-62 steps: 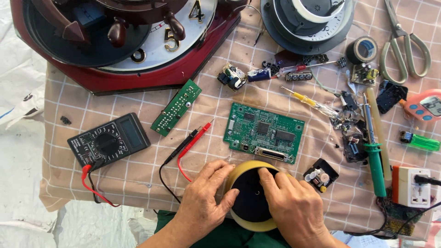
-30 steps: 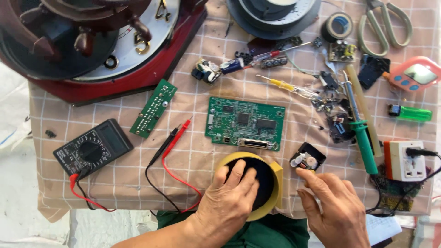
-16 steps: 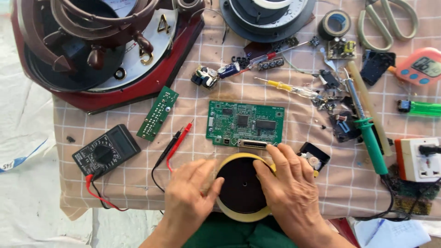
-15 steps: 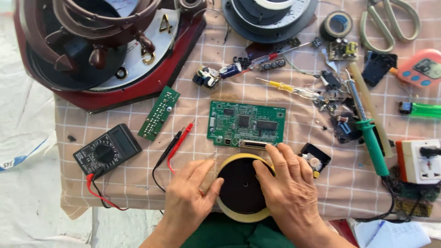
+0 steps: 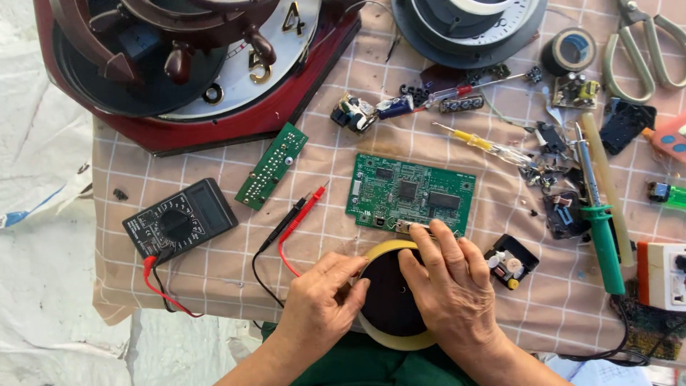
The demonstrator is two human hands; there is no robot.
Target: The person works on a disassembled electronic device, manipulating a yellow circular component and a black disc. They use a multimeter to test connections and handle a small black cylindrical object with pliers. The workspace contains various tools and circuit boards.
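Observation:
A round black disc with a yellow rim (image 5: 386, 304) lies at the near edge of the table. My left hand (image 5: 319, 309) grips its left side, thumb and fingers on the rim. My right hand (image 5: 454, 292) lies over its right half, fingers spread across the black face and the top rim. Just beyond my fingertips sits a green circuit board (image 5: 411, 194).
A black multimeter (image 5: 179, 219) with red and black probes (image 5: 294, 218) lies to the left. A narrow green board (image 5: 271, 165), a big red clock body (image 5: 193, 64), a green-handled soldering iron (image 5: 599, 214), scissors (image 5: 642, 44), a tape roll (image 5: 569, 50) and small parts crowd the checked cloth (image 5: 214, 286).
One second ago my right hand was off the disc, to its right; it has come back onto the disc's right half. The view has shifted slightly.

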